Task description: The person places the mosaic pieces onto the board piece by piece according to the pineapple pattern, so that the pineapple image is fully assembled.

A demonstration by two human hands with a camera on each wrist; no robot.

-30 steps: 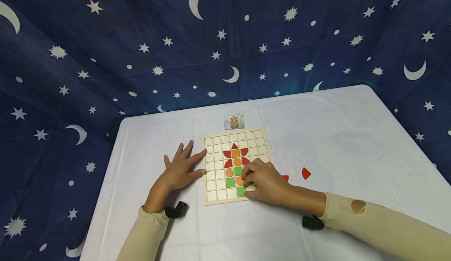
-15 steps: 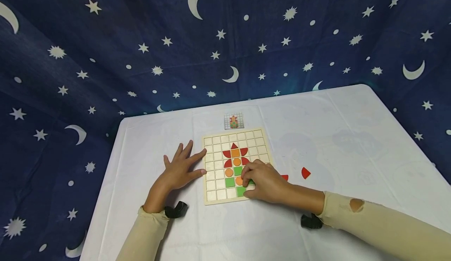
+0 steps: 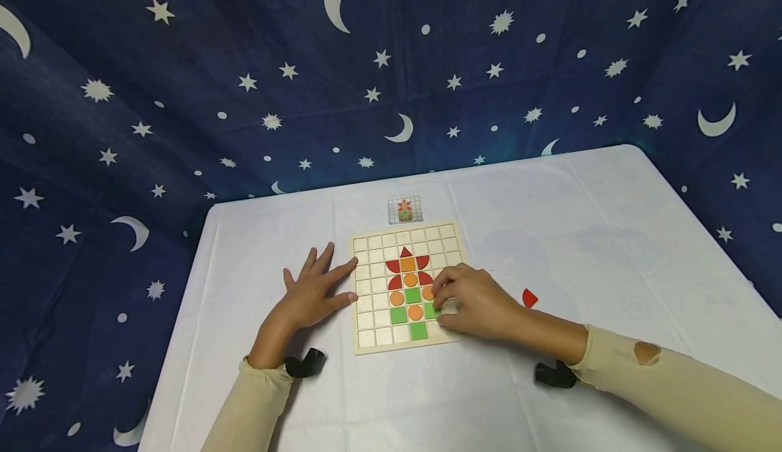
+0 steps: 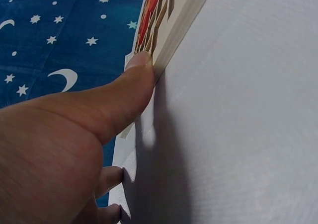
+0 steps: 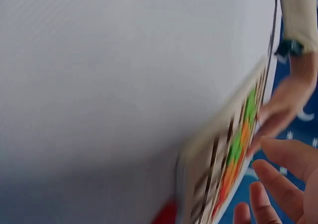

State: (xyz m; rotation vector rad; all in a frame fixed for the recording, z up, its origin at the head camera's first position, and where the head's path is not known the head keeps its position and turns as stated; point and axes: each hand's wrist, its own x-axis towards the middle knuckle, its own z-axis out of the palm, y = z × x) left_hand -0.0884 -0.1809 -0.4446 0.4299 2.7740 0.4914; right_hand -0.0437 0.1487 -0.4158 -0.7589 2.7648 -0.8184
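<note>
A cream wooden grid board (image 3: 365,339) holds flat red, orange and green pieces. My left hand (image 3: 308,297) is spread at the board's left side, index fingertip and thumb at its edge; the left wrist view shows the thumb (image 4: 119,92) on the rim. Over the right part of the board is my right hand (image 3: 479,303), fingers loosely bent. Its fingertips are close to a green square (image 3: 430,311) and an orange disc (image 3: 427,293). Nothing shows between the fingers (image 5: 285,159) in the right wrist view.
Behind the board lies a small pattern card (image 3: 404,209). A red quarter-circle piece (image 3: 529,298) lies on the white-covered table (image 3: 586,235) to the right. Another red piece (image 5: 166,215) shows beside the board in the right wrist view. A dark blue star-patterned cloth (image 3: 293,99) hangs behind.
My right hand has moved right and slightly back, uncovering the green square and orange discs. It now covers the red piece beside the board. My left hand has stayed put.
</note>
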